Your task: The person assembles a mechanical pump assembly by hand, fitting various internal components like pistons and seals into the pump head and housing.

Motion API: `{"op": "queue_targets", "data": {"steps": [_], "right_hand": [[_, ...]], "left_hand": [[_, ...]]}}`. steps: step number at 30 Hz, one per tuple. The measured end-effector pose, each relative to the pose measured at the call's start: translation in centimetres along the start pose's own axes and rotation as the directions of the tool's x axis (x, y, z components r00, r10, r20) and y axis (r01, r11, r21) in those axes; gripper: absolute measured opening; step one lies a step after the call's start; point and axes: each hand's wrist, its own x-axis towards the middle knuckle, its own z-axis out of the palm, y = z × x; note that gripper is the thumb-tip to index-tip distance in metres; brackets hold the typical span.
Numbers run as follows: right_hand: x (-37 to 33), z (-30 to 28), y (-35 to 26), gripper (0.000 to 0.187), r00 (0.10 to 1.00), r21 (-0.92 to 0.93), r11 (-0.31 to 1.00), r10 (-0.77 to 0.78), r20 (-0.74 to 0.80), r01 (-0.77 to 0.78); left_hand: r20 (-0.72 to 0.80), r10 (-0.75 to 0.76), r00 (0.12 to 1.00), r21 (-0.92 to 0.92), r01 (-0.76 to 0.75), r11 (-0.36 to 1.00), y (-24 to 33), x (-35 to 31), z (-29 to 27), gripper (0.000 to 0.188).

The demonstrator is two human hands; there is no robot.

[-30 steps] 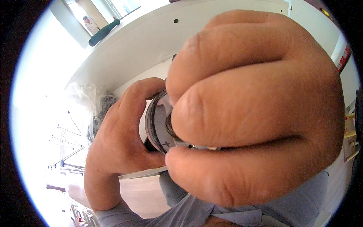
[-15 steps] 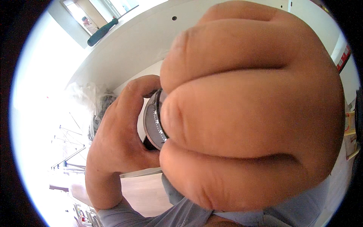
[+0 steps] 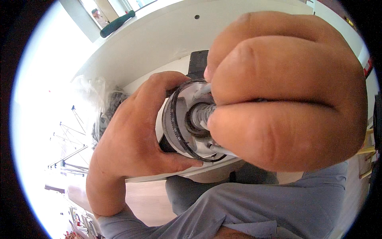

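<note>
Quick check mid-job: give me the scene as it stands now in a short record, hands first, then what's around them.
Left hand: around a round silver metal device with a black ring, thumb on the near side, fingers on the far side
Right hand: fingers curled at the device; what they hold is hidden
Rods: pale grey rods pass behind the curled fingers
Beyond device: flat black piece, partly covered
Left side: crumpled clear plastic bag
Upper left: dark green tool handle by the white panel
</note>
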Motion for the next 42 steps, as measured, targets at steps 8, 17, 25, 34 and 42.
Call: {"op": "queue_targets", "data": {"steps": [8,17,25,34,42], "right_hand": [[0.0,-0.2,0.0,0.06,1.0,-0.005,1.0,-0.015,0.012,0.015],[-1.3,0.4,-1.4,0.063,0.994,-0.032,0.994,0.101,-0.048,-0.103],[-4.1,2.6,-3.6,0.065,0.928,-0.036,0.947,0.304,-0.215,-0.319],[-6.3,5.5,-6.1,0.068,0.84,-0.001,0.893,0.422,-0.342,-0.449],[-3.6,1.7,-2.8,0.07,0.947,-0.018,0.963,0.263,-0.185,-0.27]], "left_hand": [[-0.037,0.115,0.993,0.065,-0.113,0.992,1.1,-0.2,0.1,0.099],[-0.01,0.05,0.999,0.077,-0.049,0.996,0.9,0.5,0.1,0.099],[-0.015,0.084,0.996,0.06,-0.083,0.995,1.0,-0.6,-0.4,0.101],[-0.009,0.035,0.999,0.066,-0.035,0.997,-0.2,-0.5,0.1,0.101],[-0.017,0.087,0.996,0.179,-0.083,0.98,1.4,-0.4,0.1,0.099]]}}
